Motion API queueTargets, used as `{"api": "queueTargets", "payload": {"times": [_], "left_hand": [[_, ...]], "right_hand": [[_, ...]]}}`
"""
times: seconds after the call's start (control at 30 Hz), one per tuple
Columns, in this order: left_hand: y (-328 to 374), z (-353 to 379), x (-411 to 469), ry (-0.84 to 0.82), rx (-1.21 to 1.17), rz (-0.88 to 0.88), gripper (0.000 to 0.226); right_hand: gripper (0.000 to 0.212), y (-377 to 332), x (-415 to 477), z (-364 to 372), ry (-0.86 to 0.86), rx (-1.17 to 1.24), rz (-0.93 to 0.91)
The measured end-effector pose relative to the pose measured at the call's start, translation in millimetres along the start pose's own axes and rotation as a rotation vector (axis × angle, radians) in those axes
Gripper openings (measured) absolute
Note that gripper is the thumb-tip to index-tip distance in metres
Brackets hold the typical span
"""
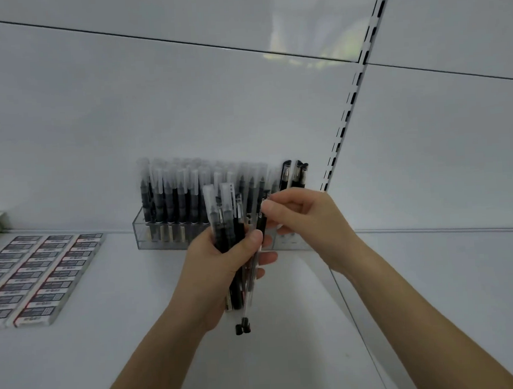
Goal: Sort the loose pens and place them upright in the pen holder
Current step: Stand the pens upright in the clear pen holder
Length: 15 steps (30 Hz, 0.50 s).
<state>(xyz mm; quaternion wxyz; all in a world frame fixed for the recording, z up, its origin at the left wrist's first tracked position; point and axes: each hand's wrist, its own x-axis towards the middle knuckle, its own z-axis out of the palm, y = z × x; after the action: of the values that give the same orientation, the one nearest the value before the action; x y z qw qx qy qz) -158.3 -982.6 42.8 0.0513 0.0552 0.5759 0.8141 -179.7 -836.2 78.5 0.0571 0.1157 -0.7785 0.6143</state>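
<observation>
Two hands (pixel 220 264) (pixel 307 218) gripping loose pens (pixel 224 222) block pen holder (pixel 159 239); erasers (pixel 45 273) lie left

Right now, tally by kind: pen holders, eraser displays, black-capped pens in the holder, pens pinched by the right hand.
Clear pen holder: 1
Eraser display: 1
Black-capped pens in holder: 2
Pen pinched by right hand: 1
Total: 5

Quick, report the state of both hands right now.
Left hand: grips a bundle of pens.
Right hand: pinches the top of one black pen at the bundle's right edge.
</observation>
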Motion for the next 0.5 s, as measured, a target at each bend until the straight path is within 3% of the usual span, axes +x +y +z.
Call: {"api": "queueTargets", "payload": {"times": [0.1,0.27,0.4,0.5], "left_hand": [[-3,7,1,-0.019,0.015,-0.016,0.018],[-3,1,6,0.071,0.004,-0.056,0.016],[0,2,6,0.088,0.015,-0.067,0.009],[0,3,6,0.081,0.02,-0.06,0.01]], "right_hand": [[0.005,2,1,-10,0.069,0.07,0.037],[0.007,1,17,-54,0.356,0.203,0.028],[0.012,1,31,-76,0.526,0.002,-0.105],[0.015,6,40,-81,0.54,-0.147,-0.148]]}}
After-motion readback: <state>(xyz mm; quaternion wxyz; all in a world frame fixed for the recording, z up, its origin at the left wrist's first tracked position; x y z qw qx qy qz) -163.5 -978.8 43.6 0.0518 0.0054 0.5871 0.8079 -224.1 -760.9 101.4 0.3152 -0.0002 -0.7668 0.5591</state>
